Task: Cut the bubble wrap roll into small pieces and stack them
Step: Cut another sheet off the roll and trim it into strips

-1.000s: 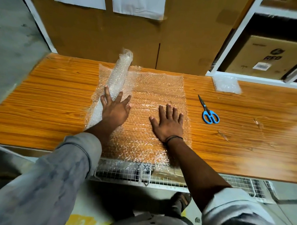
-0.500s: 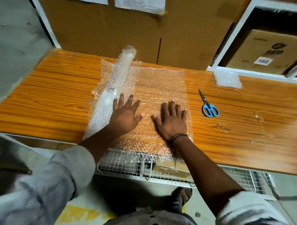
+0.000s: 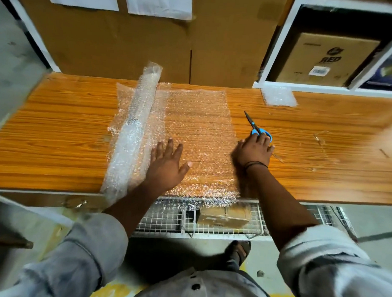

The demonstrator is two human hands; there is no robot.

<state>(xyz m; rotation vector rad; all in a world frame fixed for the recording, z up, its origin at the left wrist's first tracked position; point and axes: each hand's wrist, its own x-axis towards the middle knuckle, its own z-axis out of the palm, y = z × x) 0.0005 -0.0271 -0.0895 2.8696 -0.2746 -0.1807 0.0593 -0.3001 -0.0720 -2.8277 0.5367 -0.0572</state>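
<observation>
The left hand (image 3: 167, 167) lies flat, fingers spread, on the unrolled bubble wrap sheet (image 3: 200, 121) near the desk's (image 3: 56, 142) near edge, just beside the roll (image 3: 135, 127). The right hand (image 3: 254, 151) covers the scissors' (image 3: 251, 121) blue handles; whether it grips them is unclear.

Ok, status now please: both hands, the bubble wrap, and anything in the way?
Left hand flat on unrolled sheet beside roll. Right hand on scissors handles, grip unclear. Cut pieces at back edge. Nothing else on sheet.

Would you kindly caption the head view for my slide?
Left hand presses bubble wrap flat; right hand touches the scissors.
</observation>
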